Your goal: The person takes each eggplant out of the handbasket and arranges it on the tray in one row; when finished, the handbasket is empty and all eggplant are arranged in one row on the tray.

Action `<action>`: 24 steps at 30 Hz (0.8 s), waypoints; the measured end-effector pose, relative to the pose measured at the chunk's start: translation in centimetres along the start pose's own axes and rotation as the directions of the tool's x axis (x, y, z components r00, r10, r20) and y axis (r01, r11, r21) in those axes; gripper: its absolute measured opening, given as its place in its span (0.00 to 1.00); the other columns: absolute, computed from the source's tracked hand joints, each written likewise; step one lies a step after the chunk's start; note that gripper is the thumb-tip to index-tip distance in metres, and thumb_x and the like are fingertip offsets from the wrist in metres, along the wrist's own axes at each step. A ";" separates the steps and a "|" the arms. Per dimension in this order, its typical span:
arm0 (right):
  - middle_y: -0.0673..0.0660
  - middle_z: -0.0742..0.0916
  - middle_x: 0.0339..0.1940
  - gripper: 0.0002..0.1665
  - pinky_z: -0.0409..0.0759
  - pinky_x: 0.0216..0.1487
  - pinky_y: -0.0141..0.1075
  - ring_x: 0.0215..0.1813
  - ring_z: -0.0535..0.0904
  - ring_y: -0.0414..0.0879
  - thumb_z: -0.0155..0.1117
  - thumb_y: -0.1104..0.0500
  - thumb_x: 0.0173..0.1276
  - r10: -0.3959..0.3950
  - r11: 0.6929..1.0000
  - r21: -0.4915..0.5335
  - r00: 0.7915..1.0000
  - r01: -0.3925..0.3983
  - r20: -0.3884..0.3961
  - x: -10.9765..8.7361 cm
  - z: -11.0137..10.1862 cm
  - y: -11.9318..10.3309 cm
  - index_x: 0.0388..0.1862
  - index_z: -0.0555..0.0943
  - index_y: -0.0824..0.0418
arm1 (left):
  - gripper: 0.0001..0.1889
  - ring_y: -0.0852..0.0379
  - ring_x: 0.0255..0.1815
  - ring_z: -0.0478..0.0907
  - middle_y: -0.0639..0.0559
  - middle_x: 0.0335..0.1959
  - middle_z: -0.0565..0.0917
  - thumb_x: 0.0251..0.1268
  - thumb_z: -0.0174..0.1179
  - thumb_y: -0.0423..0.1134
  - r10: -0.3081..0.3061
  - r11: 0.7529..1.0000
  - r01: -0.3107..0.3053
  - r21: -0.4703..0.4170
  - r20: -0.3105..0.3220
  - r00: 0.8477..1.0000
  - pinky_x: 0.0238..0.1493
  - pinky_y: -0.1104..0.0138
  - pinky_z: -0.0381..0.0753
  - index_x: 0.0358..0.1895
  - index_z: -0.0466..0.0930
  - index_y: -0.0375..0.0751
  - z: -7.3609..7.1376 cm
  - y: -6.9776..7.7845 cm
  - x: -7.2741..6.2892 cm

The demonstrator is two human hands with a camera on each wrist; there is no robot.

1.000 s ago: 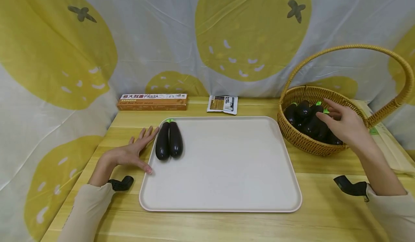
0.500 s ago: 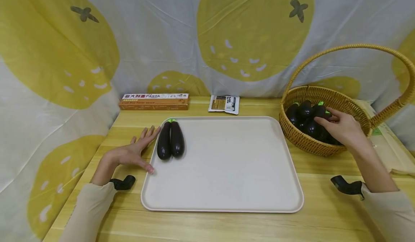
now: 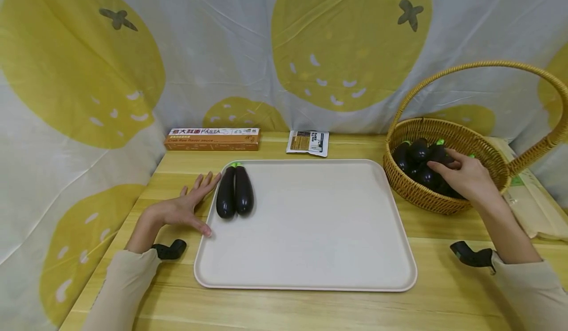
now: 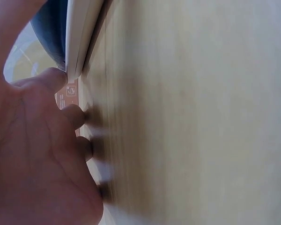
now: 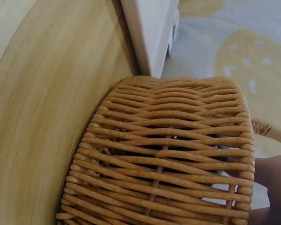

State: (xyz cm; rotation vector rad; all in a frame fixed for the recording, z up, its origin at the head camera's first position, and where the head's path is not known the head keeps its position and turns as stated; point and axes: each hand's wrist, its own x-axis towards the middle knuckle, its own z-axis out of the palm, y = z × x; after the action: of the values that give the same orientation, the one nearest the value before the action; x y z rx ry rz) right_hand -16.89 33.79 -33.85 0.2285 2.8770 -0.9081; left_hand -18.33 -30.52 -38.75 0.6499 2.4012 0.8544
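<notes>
Two dark purple eggplants, the left one (image 3: 226,193) and the right one (image 3: 244,190), lie side by side on the left part of a white tray (image 3: 319,242). Beside them, my left hand (image 3: 179,209) rests with spread fingers at the tray's left edge, its thumb over the rim. My right hand (image 3: 474,177) reaches into a wicker basket (image 3: 428,203) and pinches an eggplant (image 3: 439,153) between thumb and fingers. Several more eggplants (image 3: 401,157) surround it there. In the right wrist view the basket wall (image 5: 164,150) hides most of that hand's fingers.
A pasta box (image 3: 213,139) and a small sachet (image 3: 308,143) lie behind the tray. The basket's tall handle (image 3: 479,64) arches over its opening. A flat pale package (image 3: 539,207) lies right of the basket. A lemon-print cloth (image 3: 213,50) hangs behind the wooden table.
My right hand has lowered onto an eggplant in the basket, its thumb and fingers closing around it and shifting slightly left. My left hand stays at the tray's edge.
</notes>
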 end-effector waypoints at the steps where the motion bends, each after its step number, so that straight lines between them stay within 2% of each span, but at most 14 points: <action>1: 0.87 0.69 0.69 0.52 0.70 0.61 0.73 0.68 0.65 0.83 0.47 0.34 0.80 0.000 1.000 0.000 1.000 0.000 0.004 0.0 0.0 -0.1 0.84 0.47 0.69 | 0.75 0.27 0.80 0.11 0.31 0.83 0.21 0.45 0.83 0.51 -0.001 1.000 0.001 0.001 -0.001 1.000 0.70 0.25 0.15 0.86 0.29 0.45 0.0 0.0 0.0; 8: 0.86 0.69 0.69 0.54 0.71 0.63 0.73 0.68 0.66 0.83 0.47 0.33 0.80 0.013 1.000 -0.029 1.000 -0.012 0.023 0.3 0.1 -0.3 0.83 0.46 0.71 | 0.75 0.27 0.81 0.12 0.31 0.83 0.22 0.45 0.83 0.51 0.002 1.000 -0.002 -0.003 -0.007 1.000 0.70 0.25 0.16 0.86 0.30 0.44 0.0 0.0 0.0; 17: 0.85 0.68 0.71 0.60 0.70 0.64 0.71 0.70 0.66 0.81 0.52 0.29 0.76 0.040 0.999 -0.026 0.998 -0.039 0.047 0.4 0.4 -0.4 0.84 0.42 0.68 | 0.75 0.26 0.80 0.12 0.30 0.83 0.22 0.45 0.84 0.51 0.003 1.000 -0.004 -0.007 -0.005 1.000 0.70 0.25 0.15 0.86 0.30 0.44 0.0 0.0 -0.1; 21: 0.86 0.70 0.69 0.61 0.74 0.61 0.69 0.67 0.69 0.81 0.55 0.31 0.75 0.032 0.999 -0.020 0.999 -0.032 0.042 0.5 0.5 -0.6 0.84 0.42 0.69 | 0.75 0.26 0.80 0.12 0.30 0.83 0.21 0.45 0.83 0.51 0.008 1.000 -0.008 -0.005 -0.004 1.000 0.70 0.24 0.15 0.85 0.29 0.44 0.0 0.1 -0.1; 24: 0.87 0.69 0.69 0.61 0.73 0.61 0.70 0.67 0.68 0.81 0.57 0.33 0.75 0.040 0.999 -0.007 0.998 -0.040 0.042 0.5 0.5 -0.8 0.84 0.42 0.69 | 0.75 0.26 0.80 0.11 0.30 0.83 0.21 0.45 0.83 0.51 0.011 1.000 -0.011 -0.007 -0.003 1.000 0.70 0.25 0.15 0.85 0.29 0.44 0.0 0.1 -0.1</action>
State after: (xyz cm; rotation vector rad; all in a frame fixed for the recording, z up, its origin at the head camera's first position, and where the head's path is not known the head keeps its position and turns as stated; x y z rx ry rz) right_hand -17.47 32.90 -33.93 0.2622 2.8262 -0.8855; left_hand -18.22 -30.52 -38.69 0.6595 2.3983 0.8689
